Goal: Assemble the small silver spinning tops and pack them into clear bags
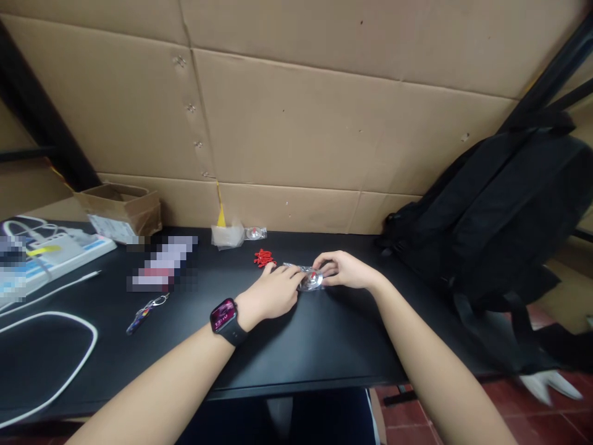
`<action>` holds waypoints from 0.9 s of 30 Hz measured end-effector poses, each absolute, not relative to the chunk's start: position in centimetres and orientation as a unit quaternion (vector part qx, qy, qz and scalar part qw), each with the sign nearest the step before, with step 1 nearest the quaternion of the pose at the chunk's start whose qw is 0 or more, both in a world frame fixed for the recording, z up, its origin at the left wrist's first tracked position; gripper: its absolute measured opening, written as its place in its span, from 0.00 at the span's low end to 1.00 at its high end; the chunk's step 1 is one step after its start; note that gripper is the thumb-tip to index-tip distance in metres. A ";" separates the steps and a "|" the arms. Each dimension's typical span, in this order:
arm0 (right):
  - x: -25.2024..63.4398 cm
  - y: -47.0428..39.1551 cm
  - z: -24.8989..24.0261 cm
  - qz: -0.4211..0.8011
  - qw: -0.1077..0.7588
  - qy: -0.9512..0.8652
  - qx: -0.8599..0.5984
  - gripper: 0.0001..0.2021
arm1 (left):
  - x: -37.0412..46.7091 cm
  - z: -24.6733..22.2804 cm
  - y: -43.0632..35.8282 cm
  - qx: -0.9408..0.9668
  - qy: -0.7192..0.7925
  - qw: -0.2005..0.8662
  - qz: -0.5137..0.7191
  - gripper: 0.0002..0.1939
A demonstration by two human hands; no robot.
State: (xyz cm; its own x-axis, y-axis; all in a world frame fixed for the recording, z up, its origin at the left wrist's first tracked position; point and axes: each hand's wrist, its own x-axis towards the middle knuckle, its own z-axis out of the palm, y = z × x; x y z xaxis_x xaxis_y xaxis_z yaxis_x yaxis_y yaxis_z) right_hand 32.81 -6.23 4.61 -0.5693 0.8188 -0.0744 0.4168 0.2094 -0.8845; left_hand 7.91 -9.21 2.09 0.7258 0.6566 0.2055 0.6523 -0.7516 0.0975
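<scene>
On the black desk [352,337] lies a clear plastic packet [313,280] with a round silver disc inside, red at its centre; what the disc is I cannot make out. My left hand [273,290], with a watch [225,318] on its wrist, has its fingers closed over the packet's left end. At the right edge my right hand [345,270] is curled, its fingertips gripping the film beside the disc. Just beyond my left hand sits a small heap of red cords [264,258]. Farther back lies a similar packet [254,233].
A whitish plastic bag [228,236] stands by the cardboard wall [287,123], with a yellow tag [221,216] above. To the left are an open carton [123,213], a keychain [146,314], a white cable [90,324] and a power strip [83,247]. A black backpack [500,191] fills the right side.
</scene>
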 end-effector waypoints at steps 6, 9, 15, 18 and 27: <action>32.6 -5.5 3.6 0.440 0.228 -0.745 -0.447 0.22 | 7.9 2.3 -9.4 0.928 0.353 0.003 0.121 0.25; 32.3 -5.5 3.3 0.388 0.234 -0.759 -0.468 0.20 | 8.0 2.8 -9.8 0.924 0.360 -0.019 0.129 0.25; 32.4 -5.8 3.7 0.370 0.213 -0.778 -0.462 0.14 | 8.7 4.0 -10.8 0.922 0.364 -0.039 0.127 0.17; 32.4 -5.8 3.8 0.357 0.224 -0.779 -0.465 0.14 | 9.0 3.8 -11.2 0.920 0.368 -0.046 0.128 0.15; 30.8 -5.9 3.8 0.181 0.232 -0.839 -0.457 0.13 | 9.6 2.3 -12.4 0.913 0.377 -0.052 0.143 0.16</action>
State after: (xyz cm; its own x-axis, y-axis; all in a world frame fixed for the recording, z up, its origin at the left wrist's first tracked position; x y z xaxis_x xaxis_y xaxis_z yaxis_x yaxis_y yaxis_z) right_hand 30.83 -5.85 3.78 -0.4741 0.8515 0.2240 0.6835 0.5164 -0.5159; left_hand 9.60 -12.36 2.33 0.6741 0.6745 0.3010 0.7046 -0.7095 0.0121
